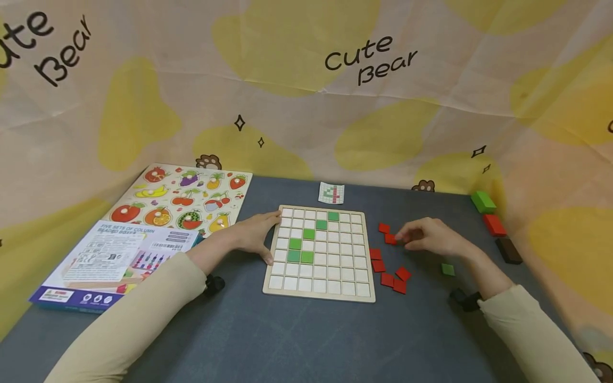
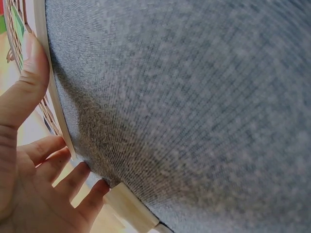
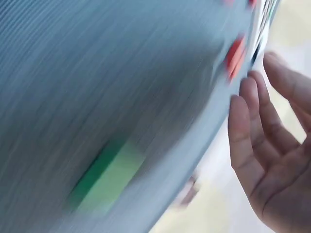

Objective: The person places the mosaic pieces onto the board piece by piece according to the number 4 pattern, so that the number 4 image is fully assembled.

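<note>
A square wooden grid board [image 1: 320, 285] with white cells lies flat on the dark table. Several green tiles [image 1: 307, 257] sit in its cells, some along a diagonal. My left hand [image 1: 250, 234] is at the board's left side; its thumb [image 2: 33, 65] lies against the frame and its fingers spread along the edge. To the right, my right hand [image 1: 433, 236] hovers beside the loose red tiles [image 1: 390, 239], its fingers loosely bent and nothing visible between them. A single green tile [image 1: 447, 269] lies on the table just below that hand.
Behind the board is a small pattern card [image 1: 331, 193]. A fruit puzzle board [image 1: 167, 205] and a boxed bead set [image 1: 110, 260] lie at the left. Green [image 1: 483, 202], red [image 1: 494, 225] and dark brown [image 1: 508, 250] blocks line the right side.
</note>
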Demonstrator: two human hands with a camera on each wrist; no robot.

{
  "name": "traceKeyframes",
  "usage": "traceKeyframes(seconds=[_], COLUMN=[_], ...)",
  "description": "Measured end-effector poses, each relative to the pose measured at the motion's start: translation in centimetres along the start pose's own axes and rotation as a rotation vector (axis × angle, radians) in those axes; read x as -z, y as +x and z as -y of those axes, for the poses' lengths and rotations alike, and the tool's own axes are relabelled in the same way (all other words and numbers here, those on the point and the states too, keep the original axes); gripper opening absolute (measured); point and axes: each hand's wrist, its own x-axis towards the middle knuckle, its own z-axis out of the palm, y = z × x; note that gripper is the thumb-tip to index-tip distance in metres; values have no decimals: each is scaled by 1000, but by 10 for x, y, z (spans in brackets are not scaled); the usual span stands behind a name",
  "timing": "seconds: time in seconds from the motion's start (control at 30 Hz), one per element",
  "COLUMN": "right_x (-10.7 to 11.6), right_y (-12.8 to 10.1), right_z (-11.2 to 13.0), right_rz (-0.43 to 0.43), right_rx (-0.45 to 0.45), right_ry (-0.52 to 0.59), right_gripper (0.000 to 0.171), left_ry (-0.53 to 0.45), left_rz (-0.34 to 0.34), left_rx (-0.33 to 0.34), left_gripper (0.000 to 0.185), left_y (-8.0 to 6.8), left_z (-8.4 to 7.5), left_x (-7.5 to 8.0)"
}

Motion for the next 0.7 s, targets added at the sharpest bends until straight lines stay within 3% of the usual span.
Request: traceKeyframes(seconds=[0.23,0.37,0.7], right_x=[26,27,17], right_y=[-45,-55,-56], right_z=[-54,-66,-68], right_rz=[201,275,168], right_rx=[-30,-31,42], right_ry=[212,227,52], right_gripper=[35,46,25], left_ry=[7,8,2], left_rz=[-5,-9,-12], left_rx=[-6,-13,-20], left_gripper=[113,112,113], left_y=[0,0,-1], left_z=[0,0,1], left_x=[-1,-1,-1])
